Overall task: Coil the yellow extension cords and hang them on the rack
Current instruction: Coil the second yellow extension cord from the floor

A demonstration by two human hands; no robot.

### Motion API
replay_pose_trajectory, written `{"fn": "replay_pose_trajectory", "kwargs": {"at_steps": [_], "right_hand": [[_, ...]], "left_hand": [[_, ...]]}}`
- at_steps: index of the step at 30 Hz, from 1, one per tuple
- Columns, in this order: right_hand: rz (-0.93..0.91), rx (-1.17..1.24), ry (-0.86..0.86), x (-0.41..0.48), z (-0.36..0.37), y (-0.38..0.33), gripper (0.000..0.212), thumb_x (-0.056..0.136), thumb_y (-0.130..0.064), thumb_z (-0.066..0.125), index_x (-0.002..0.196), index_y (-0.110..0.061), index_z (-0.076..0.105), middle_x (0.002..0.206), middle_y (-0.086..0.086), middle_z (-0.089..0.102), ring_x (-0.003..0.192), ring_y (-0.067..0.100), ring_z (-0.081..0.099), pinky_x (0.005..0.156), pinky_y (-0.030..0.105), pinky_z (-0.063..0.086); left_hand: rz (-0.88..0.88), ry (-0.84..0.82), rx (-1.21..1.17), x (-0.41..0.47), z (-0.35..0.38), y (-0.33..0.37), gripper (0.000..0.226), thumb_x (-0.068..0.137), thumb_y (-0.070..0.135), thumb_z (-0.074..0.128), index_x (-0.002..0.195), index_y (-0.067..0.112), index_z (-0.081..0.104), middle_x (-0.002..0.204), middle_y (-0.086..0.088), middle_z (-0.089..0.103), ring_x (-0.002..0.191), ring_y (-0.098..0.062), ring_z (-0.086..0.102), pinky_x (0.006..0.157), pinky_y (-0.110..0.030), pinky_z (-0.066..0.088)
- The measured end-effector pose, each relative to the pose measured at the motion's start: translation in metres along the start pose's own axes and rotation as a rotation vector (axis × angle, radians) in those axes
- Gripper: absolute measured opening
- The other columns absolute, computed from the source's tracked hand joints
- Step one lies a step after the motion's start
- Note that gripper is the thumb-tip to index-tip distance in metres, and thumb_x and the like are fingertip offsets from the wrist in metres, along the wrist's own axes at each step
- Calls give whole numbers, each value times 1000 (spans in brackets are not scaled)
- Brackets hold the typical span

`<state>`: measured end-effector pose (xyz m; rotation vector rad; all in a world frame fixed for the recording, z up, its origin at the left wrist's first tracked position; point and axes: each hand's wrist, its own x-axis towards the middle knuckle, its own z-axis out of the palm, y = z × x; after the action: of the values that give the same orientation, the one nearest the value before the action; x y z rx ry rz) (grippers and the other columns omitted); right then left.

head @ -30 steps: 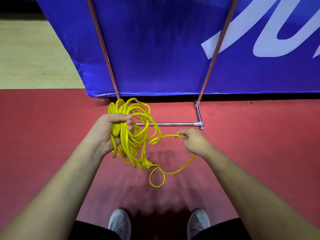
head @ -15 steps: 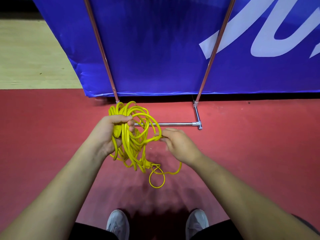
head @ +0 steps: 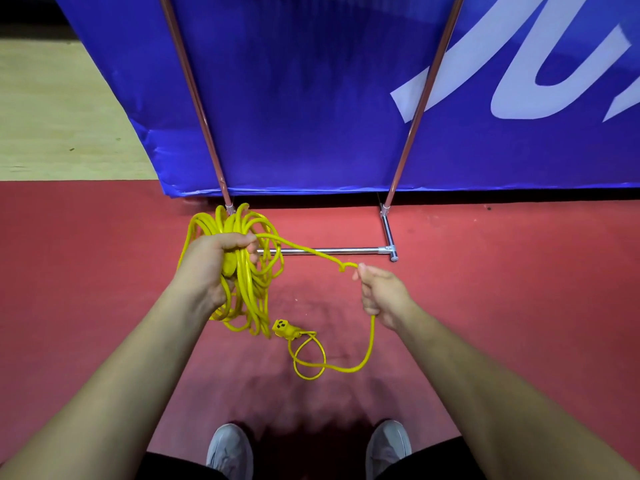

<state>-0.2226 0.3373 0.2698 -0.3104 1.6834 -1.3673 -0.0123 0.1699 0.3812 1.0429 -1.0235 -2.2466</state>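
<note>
Here, seen from the head camera, the left hand (head: 214,268) grips a bundle of loops of the yellow extension cord (head: 249,289), fingers curled round the gathered strands near the top of the coil. The loops rise above the fist and hang below it in an uneven bunch. One strand leaves the top of the left hand and runs nearly straight, down and to the right, to the right hand (head: 384,296), which pinches it between thumb and fingertips, the remaining fingers curled round the cord. A small kink (head: 343,269) shows in the strand just beside the right fingertips. Below the right hand the cord drops, sweeps left in a slack curve, forms a small loop (head: 310,362) and ends in the yellow socket end (head: 285,329), just beside the bottom of the coil. Whether the socket end touches the floor cannot be told. The two hands are well apart. Behind them stands the rack (head: 346,251): a chrome base bar on the red floor (head: 519,306) and two slanted uprights, set against a blue banner (head: 311,98). Pale wooden flooring (head: 52,116) shows at upper left. Two grey shoes (head: 230,448) appear at the lower edge.
</note>
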Motion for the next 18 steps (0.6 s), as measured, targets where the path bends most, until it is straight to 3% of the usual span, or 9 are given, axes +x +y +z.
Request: {"fn": "replay_pose_trajectory", "kwargs": {"at_steps": [2, 5, 7, 9, 11, 13, 15, 18], "right_hand": [[67, -50, 124, 6, -1, 17, 34, 103, -29, 42, 76, -15, 55, 47, -2, 18, 33, 7, 13, 42, 13, 14], [20, -183, 124, 10, 0, 27, 30, 103, -22, 43, 79, -19, 61, 45, -2, 23, 31, 9, 19, 41, 15, 19], [-96, -265, 43, 6, 0, 21, 29, 101, -11, 44, 86, -23, 65, 45, -5, 32, 32, 8, 31, 38, 17, 29], [-181, -433, -75, -1, 6, 10, 28, 98, -1, 45, 90, -15, 68, 57, -2, 48, 44, 3, 51, 50, 21, 45], [-257, -578, -178, -10, 17, -2, 30, 92, 10, 42, 93, -4, 68, 74, 2, 59, 58, -1, 57, 64, 24, 47], [-255, -474, -330, -24, 31, -15, 43, 84, 17, 34, 102, -10, 63, 82, 3, 63, 61, 9, 61, 64, 30, 46], [-240, -325, -509, -37, 40, -25, 51, 80, 10, 39, 118, -19, 54, 89, 9, 62, 76, 23, 60, 67, 29, 44], [-266, -279, -646, -51, 49, -40, 48, 85, -13, 53, 128, -34, 54, 89, 14, 54, 85, 23, 49, 72, 28, 39]], "left_hand": [[-19, -11, -10, 0, 3, -5, 7, 74, 7, 59, 78, 8, 54, 58, -2, 49, 49, -14, 49, 50, -23, 47], [-22, 4, -41, -1, 1, -5, 8, 74, 6, 59, 78, 8, 53, 57, -2, 50, 49, -14, 49, 51, -24, 45], [-10, -3, -65, 0, -2, 1, 6, 77, 5, 56, 76, 10, 52, 57, -2, 49, 49, -14, 48, 51, -23, 45], [8, -2, -45, -1, -6, 9, 7, 78, 5, 56, 75, 10, 52, 58, -2, 49, 49, -14, 48, 51, -23, 45], [29, 22, -9, -1, -6, 11, 9, 82, 5, 55, 73, 9, 54, 58, -2, 50, 49, -13, 49, 50, -22, 46], [36, 32, 7, 0, -5, 10, 11, 83, 6, 55, 73, 9, 55, 58, -2, 51, 49, -14, 50, 49, -22, 47], [27, 21, 13, 1, -4, 7, 9, 82, 6, 56, 74, 8, 55, 59, -3, 51, 50, -14, 50, 49, -23, 48], [-10, 9, 24, 1, -2, 2, 7, 82, 7, 56, 75, 8, 55, 60, -3, 51, 50, -14, 51, 49, -24, 48]]}}
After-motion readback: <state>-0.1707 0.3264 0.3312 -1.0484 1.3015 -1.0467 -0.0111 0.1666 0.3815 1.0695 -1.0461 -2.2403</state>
